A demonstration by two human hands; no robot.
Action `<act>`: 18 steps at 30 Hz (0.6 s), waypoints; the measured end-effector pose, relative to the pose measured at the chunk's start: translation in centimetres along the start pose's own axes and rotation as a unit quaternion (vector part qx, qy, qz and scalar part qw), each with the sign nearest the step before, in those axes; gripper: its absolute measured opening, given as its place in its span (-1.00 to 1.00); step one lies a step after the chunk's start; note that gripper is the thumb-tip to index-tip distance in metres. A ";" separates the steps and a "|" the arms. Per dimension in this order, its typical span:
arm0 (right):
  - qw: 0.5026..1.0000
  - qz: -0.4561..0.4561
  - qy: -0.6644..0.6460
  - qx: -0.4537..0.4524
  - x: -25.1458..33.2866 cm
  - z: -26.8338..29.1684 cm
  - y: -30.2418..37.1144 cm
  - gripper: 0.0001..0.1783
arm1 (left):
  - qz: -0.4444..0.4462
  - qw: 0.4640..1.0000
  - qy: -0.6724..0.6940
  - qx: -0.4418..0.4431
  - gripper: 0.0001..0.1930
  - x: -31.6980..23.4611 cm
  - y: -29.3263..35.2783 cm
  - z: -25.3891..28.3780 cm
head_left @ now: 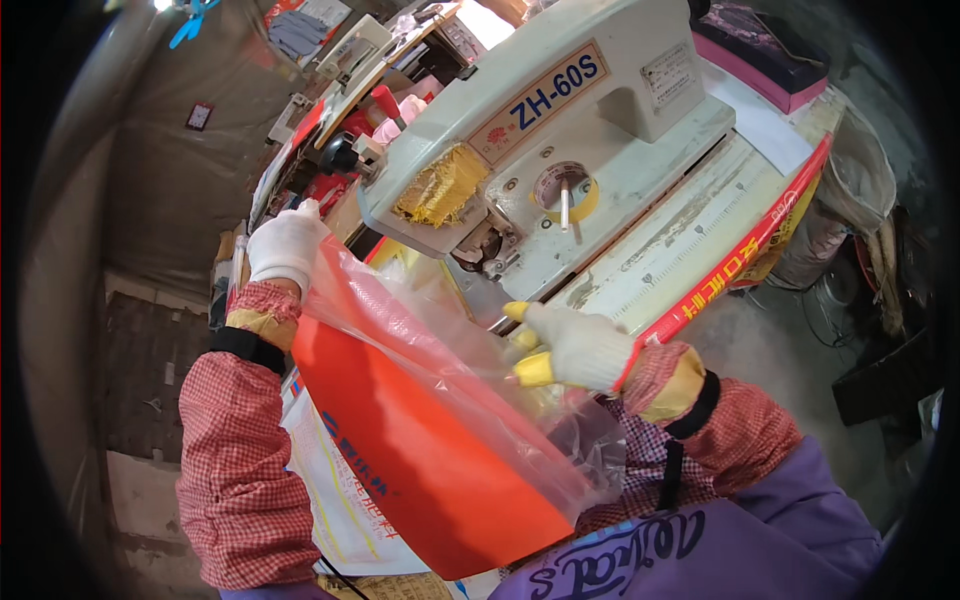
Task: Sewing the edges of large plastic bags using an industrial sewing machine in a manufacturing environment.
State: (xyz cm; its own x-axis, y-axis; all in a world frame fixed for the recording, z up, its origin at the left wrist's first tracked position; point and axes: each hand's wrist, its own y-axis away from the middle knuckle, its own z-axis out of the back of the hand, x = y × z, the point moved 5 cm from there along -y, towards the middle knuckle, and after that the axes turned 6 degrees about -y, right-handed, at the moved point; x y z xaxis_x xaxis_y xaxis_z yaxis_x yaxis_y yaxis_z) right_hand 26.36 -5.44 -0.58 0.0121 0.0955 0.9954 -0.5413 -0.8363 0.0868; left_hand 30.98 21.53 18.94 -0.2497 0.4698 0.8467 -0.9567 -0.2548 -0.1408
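Observation:
A red woven bag (400,430) with a clear plastic liner (455,370) hangs slanted in front of me, its lower end near my lap. At its upper left corner, my left hand (285,248) in a white glove is closed on the edge. My right hand (575,345), in a white glove with yellow fingertips, is over the liner's right side with its fingers apart. Whether those fingertips touch the plastic is hard to see. Just beyond both hands stands a large pale grey sewing machine (625,110), its needle area close to the bag's upper edge.
A tape roll (548,190) sits on a white peg on the machine. Yellow woven scrap (440,190) is fixed to its head. A red printed strip (735,255) edges the machine table. White printed bags (340,500) lie below left; a dark pink-edged box (760,55) is at the far right.

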 end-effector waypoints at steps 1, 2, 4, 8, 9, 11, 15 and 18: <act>0.999 -0.004 0.038 -0.018 0.4 -0.5 -0.2 -0.25 | -0.004 1.000 -0.007 -0.002 -0.78 -0.2 -0.1 0.1; 0.998 0.017 0.055 -0.027 1.1 -1.3 -0.4 -0.25 | -0.010 1.000 -0.006 0.001 -0.78 -0.2 -0.1 0.1; 1.000 -0.002 -0.028 -0.001 1.5 -3.2 -0.3 -0.28 | -0.026 1.000 0.000 0.008 -0.78 -0.3 0.0 0.3; 0.988 -0.065 -0.131 0.048 0.5 -6.0 -0.1 -0.38 | -0.011 1.000 -0.022 0.019 -0.78 -0.1 0.3 0.7; 0.996 -0.066 -0.047 0.040 0.0 -6.2 -0.8 -0.46 | -0.026 0.999 -0.006 0.020 -0.77 -0.3 0.4 0.7; 0.984 -0.137 0.067 0.091 -1.6 -6.9 -2.1 -0.55 | -0.034 0.999 0.004 0.021 -0.74 -0.3 0.2 0.7; 0.986 0.022 0.150 0.063 -1.3 -7.9 -3.4 -0.60 | -0.003 0.994 0.058 0.088 -0.80 1.4 -0.9 -0.2; 0.963 0.160 0.212 -0.045 1.3 -8.4 -3.0 -0.63 | 0.026 0.988 0.106 0.112 -0.80 2.6 -2.4 -1.3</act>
State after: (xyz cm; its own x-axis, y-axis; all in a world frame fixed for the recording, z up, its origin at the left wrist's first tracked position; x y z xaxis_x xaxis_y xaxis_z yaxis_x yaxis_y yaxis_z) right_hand 20.96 1.71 0.09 -0.5008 0.0680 0.8629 -0.5307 -0.8116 -0.2441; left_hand 32.43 24.44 20.86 -0.3456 0.6110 0.7122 -0.8908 -0.4522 -0.0443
